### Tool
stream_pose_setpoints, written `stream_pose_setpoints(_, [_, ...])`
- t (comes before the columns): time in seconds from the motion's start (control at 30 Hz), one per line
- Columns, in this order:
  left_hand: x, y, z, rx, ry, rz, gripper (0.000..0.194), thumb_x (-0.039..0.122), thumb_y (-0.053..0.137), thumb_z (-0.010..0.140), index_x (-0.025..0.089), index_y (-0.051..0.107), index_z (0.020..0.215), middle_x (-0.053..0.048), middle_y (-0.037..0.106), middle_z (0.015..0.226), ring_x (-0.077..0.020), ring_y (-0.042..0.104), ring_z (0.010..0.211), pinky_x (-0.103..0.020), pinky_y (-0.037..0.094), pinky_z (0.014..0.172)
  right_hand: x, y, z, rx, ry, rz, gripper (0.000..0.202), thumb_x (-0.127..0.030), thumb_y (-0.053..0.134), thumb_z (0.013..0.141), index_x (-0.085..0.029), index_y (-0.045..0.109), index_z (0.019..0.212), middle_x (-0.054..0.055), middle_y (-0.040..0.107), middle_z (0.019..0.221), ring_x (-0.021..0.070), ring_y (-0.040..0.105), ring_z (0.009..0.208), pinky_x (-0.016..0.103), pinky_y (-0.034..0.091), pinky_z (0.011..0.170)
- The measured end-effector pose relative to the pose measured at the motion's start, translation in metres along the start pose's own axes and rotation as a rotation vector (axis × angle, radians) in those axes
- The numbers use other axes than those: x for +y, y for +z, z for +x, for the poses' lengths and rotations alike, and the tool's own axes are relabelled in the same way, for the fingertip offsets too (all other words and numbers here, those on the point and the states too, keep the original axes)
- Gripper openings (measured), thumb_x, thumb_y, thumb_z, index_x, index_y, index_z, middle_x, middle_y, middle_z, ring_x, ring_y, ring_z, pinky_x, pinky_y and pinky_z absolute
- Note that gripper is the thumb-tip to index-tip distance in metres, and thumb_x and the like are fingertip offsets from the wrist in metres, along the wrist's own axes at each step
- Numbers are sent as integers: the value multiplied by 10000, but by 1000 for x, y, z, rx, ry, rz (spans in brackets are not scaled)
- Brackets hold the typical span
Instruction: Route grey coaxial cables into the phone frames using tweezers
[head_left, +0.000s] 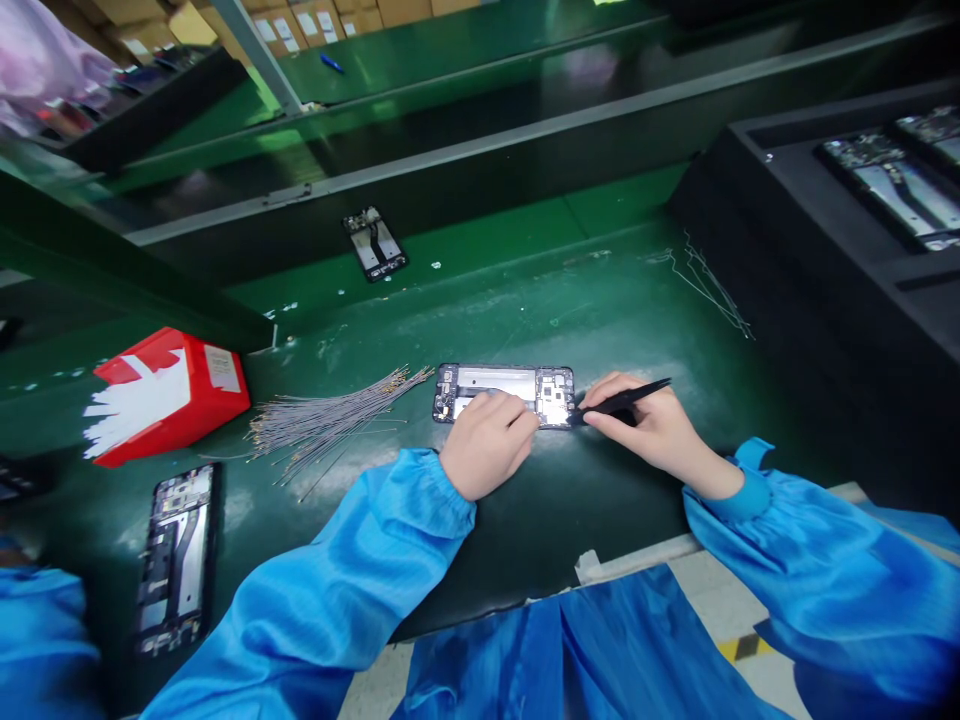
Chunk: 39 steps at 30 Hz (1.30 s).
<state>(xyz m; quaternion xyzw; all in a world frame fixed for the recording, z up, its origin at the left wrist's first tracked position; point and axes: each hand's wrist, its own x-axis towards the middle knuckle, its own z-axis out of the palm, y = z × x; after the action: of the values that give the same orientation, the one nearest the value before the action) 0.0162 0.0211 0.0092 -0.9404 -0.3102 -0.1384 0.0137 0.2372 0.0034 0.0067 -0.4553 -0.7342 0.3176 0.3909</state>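
Open phone (499, 380) lies flat on the green bench (525, 540), long side running left-right, just beyond the left hand (487, 442) and left of the right hand (656, 425). Left hand: fingers curled over the phone's near long edge, touching it; can't tell if they pinch or only rest there. Right hand: grasping black tweezers (622, 401), tips down at the near right corner, by the circuit board (tip gap too small to read). Left of the phone, close to its left end: a fanned bundle of thin gray cables (319, 418), some with gold-colored ends. Further left, a red bin (217, 385) lying on its side, white strips (142, 400) sticking out. Near left, a second open phone (178, 560); far left of center, a third (374, 243) against the back of the bench. Far right, a few loose wires (709, 285) on the bench, then a black tray (795, 250) with more open phones (896, 190). Another person's blue sleeve (41, 640) at the near left edge. Blue pen (331, 63) on the far surface past the rail.
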Motion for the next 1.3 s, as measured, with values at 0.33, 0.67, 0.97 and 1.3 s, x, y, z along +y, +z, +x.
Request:
stream_pose_setpoints(0.33, [1, -2, 1, -1, 1, 4, 181, 204, 428, 853, 172, 571, 747, -22, 527, 709, -167, 453, 697, -298, 294, 617, -2, -1, 1, -36, 12, 8, 50, -215, 605, 763, -189, 591, 803, 48, 622, 797, 174, 591, 757, 333, 482, 694])
stream_pose_setpoints(0.67, [0, -1, 0, -12, -10, -12, 179, 206, 426, 852, 172, 572, 754, -24, 527, 723, -169, 458, 710, -300, 310, 630, -5, 3, -4, -78, -188, -51, 107, -133, 560, 777, -199, 561, 862, 45, 601, 797, 154, 568, 738, 299, 475, 645])
stream_pose_setpoints(0.97, [1, -2, 4, -27, -40, -73, 175, 192, 399, 857, 167, 559, 789, -32, 535, 760, -165, 475, 736, -288, 351, 656, -4, 4, -6, -110, -245, -108, 116, -128, 532, 788, -204, 545, 875, 45, 589, 811, 154, 557, 737, 305, 470, 641])
stream_pose_setpoints(1.3, [5, 6, 11, -40, -83, -147, 141, 196, 429, 850, 166, 555, 794, -29, 533, 776, -151, 499, 743, -256, 401, 675, -2, -2, 6, -70, -129, -57, 73, -206, 511, 833, -193, 567, 879, 35, 548, 799, 146, 537, 738, 296, 445, 669])
